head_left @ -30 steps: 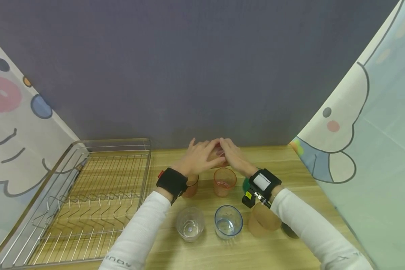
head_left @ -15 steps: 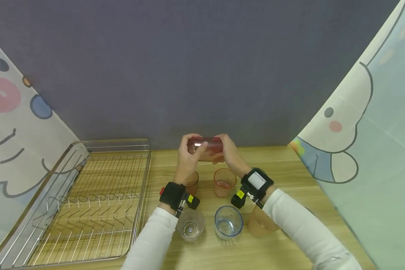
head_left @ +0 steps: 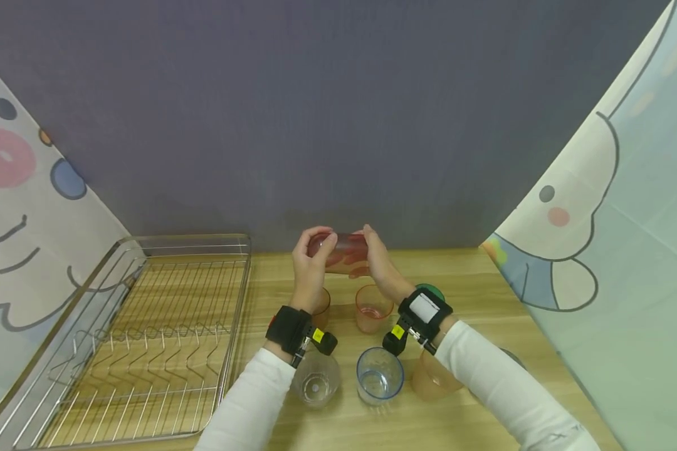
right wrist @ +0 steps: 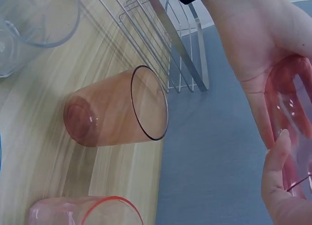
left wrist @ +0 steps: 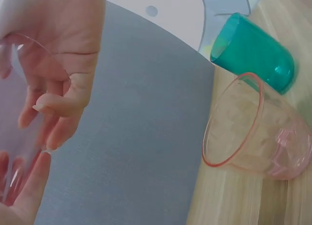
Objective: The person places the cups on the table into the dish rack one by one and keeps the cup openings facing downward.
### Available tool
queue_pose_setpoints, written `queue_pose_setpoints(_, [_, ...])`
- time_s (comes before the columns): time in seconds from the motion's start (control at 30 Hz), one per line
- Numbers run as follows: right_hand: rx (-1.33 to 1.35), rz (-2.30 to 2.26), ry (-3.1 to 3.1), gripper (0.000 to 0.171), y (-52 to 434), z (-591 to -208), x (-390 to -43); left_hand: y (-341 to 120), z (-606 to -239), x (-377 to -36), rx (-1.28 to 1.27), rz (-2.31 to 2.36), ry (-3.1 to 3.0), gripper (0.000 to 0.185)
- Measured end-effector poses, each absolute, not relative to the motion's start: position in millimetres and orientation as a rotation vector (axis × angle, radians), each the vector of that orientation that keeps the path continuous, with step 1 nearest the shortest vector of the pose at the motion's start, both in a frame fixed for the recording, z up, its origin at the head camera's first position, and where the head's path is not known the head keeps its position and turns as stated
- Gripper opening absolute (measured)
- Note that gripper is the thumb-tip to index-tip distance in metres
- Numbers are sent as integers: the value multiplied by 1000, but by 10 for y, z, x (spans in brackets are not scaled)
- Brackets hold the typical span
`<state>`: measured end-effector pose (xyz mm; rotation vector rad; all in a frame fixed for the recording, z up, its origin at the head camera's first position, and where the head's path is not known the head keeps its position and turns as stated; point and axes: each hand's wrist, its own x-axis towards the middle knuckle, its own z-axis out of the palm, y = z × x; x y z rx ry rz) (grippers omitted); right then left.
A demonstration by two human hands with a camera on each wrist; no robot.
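A pink-tinted clear cup [head_left: 343,249] is held on its side above the back of the wooden table [head_left: 474,294]. My left hand [head_left: 311,260] grips one end with curled fingers. My right hand [head_left: 373,262] holds the other end. In the right wrist view the held cup [right wrist: 292,108] lies between the left hand's palm [right wrist: 258,49] and my right thumb [right wrist: 278,181]. The left wrist view has the cup [left wrist: 14,142] at the left edge, under the right hand's fingers [left wrist: 58,54].
Below the hands stand a brown cup [head_left: 320,300], a pink cup [head_left: 372,308] and a green cup [head_left: 431,290]. Nearer me are a clear cup [head_left: 316,379], a blue-rimmed cup [head_left: 379,376] and a peach cup [head_left: 431,379]. A wire dish rack [head_left: 146,338] fills the left side.
Both hands closed on the cup at the back of the table and lifted it off the surface. It is now held sideways, and both wrists have drawn back toward me.
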<state>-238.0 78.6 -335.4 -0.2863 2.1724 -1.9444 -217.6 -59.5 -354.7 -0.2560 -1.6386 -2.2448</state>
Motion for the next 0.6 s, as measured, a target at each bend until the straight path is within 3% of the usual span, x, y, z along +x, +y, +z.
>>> queue_pose_setpoints(0.17, [-307,-1956,2141,70,805,-3289,-2413,-672,-3587,-2280,-239,-2209,-1616,31])
queue_pose_setpoints(0.6, [-462,-1608,2508,68,1125,-3269,-2567,-976,-3558,-2266,-273,-2178,-1649,29])
